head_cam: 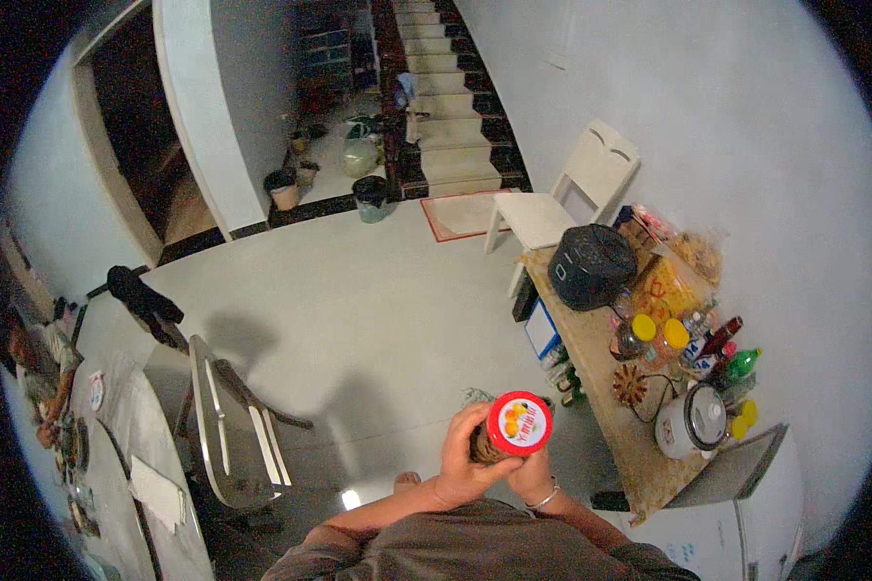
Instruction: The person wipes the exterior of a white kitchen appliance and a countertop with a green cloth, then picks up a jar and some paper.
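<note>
A jar with a red lid (521,423) is held up in front of my body, tilted so its lid faces me. The round lid label shows yellow fruit and bears writing. Through the clear side, brown contents are visible. My left hand (459,459) wraps around the jar's left side, thumb across the front. Beneath the lid, my right hand (530,479) holds the jar's lower right side, its fingers mostly hidden by the lid. A bracelet (547,495) circles my right wrist.
To my right a table (588,363) bears a black appliance (593,266), yellow-lidded jars (632,335), several bottles and a rice cooker (687,425). A white chair (545,210) stands beyond. At left are a chair (225,428), a table (178,465) and a seated person (58,363).
</note>
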`<act>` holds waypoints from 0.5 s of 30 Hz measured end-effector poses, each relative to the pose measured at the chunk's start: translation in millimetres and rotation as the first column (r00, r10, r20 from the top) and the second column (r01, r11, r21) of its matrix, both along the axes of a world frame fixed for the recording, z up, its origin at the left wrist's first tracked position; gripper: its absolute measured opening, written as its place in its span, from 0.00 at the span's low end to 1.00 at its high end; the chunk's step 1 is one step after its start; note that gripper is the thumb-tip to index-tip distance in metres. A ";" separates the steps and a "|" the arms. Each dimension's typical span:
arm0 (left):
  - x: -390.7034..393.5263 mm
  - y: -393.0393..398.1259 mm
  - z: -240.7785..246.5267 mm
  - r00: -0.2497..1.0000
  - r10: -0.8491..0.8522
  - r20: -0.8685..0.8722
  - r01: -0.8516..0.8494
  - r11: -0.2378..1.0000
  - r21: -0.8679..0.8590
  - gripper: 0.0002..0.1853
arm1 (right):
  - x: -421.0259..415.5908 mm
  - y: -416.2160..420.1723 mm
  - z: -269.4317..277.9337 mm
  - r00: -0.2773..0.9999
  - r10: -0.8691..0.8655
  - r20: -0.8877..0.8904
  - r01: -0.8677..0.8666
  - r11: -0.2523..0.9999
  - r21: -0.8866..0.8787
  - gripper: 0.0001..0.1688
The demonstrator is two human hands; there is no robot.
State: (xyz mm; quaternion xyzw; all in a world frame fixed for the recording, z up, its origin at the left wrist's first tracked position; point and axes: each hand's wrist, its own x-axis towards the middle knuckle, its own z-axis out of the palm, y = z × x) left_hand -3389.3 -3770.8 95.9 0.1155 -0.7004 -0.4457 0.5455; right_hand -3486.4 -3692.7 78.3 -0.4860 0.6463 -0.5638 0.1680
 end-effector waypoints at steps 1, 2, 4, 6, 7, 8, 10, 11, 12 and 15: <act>2.0 -2.4 2.6 0.999 0.034 0.023 -0.032 0.997 -0.074 0.40 | -2.1 -3.4 -0.6 0.991 0.064 0.114 -0.065 0.998 -0.001 0.24; 3.9 -5.0 6.1 0.999 0.036 0.019 -0.034 0.994 -0.108 0.40 | 0.2 -5.1 -0.4 0.952 0.116 0.284 -0.102 0.993 -0.063 0.24; 7.8 -9.4 11.8 0.999 0.040 0.013 -0.037 0.984 -0.175 0.41 | 6.3 -6.3 -1.0 0.783 0.224 0.580 -0.140 0.972 -0.187 0.23; 10.5 -9.4 15.7 0.992 0.073 0.100 -0.055 0.985 -0.166 0.41 | 8.7 -8.3 -4.8 0.530 0.311 0.789 -0.114 0.948 -0.297 0.22; 10.9 -8.8 16.8 0.986 0.086 0.146 -0.062 0.985 -0.160 0.41 | 8.8 -9.2 -8.3 0.381 0.346 0.857 -0.085 0.936 -0.341 0.21; 10.0 -10.0 15.0 0.982 0.084 0.172 -0.059 0.988 -0.145 0.41 | 5.9 -9.8 -15.6 0.661 0.274 0.699 -0.160 0.961 -0.226 0.21; 11.8 -15.6 25.9 0.949 0.033 0.313 0.033 0.978 -0.205 0.41 | 1.3 -9.3 -30.9 0.893 0.170 0.417 -0.149 0.985 -0.083 0.20; 12.8 -17.8 30.2 0.924 0.013 0.382 0.082 0.970 -0.230 0.40 | -1.1 -9.6 -37.7 0.487 0.334 0.807 -0.177 0.942 -0.283 0.21; 13.6 -19.4 29.7 0.909 -0.006 0.417 0.125 0.958 -0.259 0.40 | -2.5 -10.7 -45.6 -0.077 0.397 0.915 -0.017 0.917 -0.399 0.22; 12.9 -20.3 27.6 0.901 -0.094 0.423 0.203 0.954 -0.220 0.39 | 0.5 0.2 -71.6 0.856 0.220 0.468 -0.174 0.975 -0.141 0.23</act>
